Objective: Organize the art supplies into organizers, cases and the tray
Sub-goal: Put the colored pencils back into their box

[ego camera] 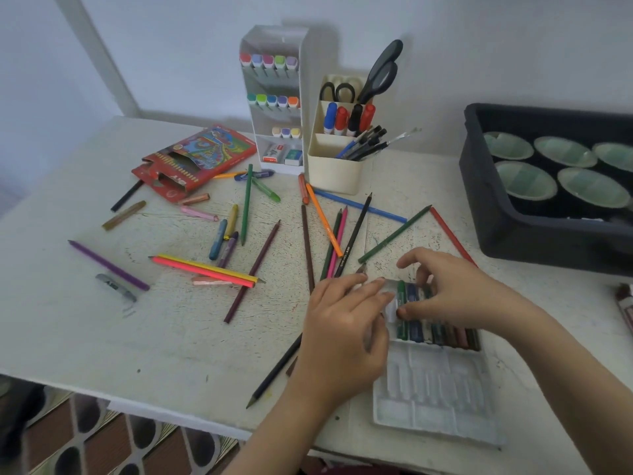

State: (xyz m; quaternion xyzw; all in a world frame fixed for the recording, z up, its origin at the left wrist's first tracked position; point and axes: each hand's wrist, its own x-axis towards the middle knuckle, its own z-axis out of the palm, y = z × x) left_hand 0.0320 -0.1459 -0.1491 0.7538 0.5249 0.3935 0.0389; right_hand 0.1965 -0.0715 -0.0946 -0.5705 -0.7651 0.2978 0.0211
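**Head view: two hands seat crayons in a clear case**

Near the table's [102, 337] front edge, toward its right corner, lies a clear plastic crayon case [435, 399]. Its far row holds crayons [435, 332]; its near grooves are unfilled. The left hand [346, 323] lies with fairly straight fingers pressing the case's left edge and holds nothing. The right hand [459, 289] curls thumb and fingertips round the crayons at the row's left end, apparently pinching one. To do this well, brace the light case with the left hand, push the crayon fully into its groove, then release. Loose crayons [218, 240] and coloured pencils [205, 269] lie scattered across the table's middle and left.
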